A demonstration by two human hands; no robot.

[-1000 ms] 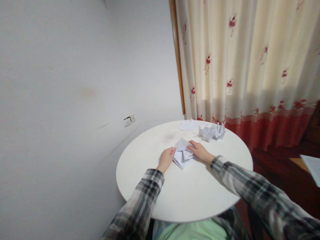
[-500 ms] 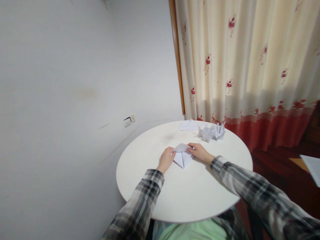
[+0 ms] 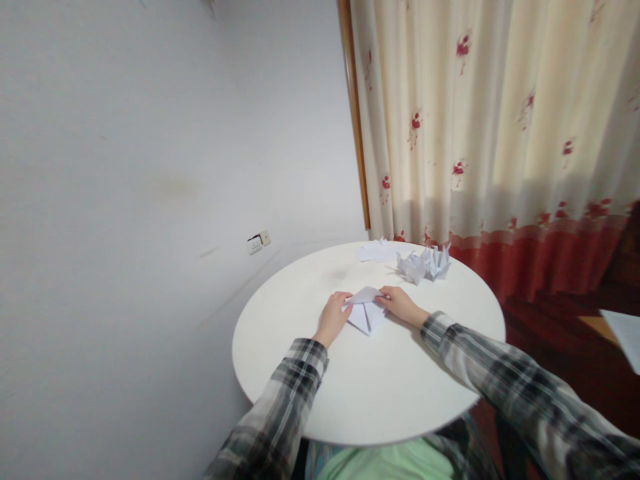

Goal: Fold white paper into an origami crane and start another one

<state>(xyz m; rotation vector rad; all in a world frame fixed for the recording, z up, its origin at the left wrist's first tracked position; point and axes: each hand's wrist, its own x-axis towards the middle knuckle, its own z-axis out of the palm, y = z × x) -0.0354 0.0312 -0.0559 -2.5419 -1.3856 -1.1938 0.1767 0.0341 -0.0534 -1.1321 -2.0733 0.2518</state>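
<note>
A white sheet of paper (image 3: 366, 318), folded to a point at its near end, lies on the round white table (image 3: 380, 393) in front of me. Its far part is a raised flap that bends toward me. My left hand (image 3: 336, 312) pinches the flap's left edge between thumb and fingers. At the opposite edge, my right hand (image 3: 397, 302) grips the same paper with its fingers closed. A seam runs down the middle of the folded shape to its near tip.
Several folded paper cranes (image 3: 425, 264) stand at the table's far right. Left of them lie flat white papers (image 3: 376, 251). A wall with a socket (image 3: 255, 245) borders the table's left side, and a flowered curtain (image 3: 480, 133) hangs behind. More paper (image 3: 623, 337) shows at the far right.
The flap of the paper has tilted slightly, and its near tip has shifted a little to the right. Both hands keep their hold, almost in place.
</note>
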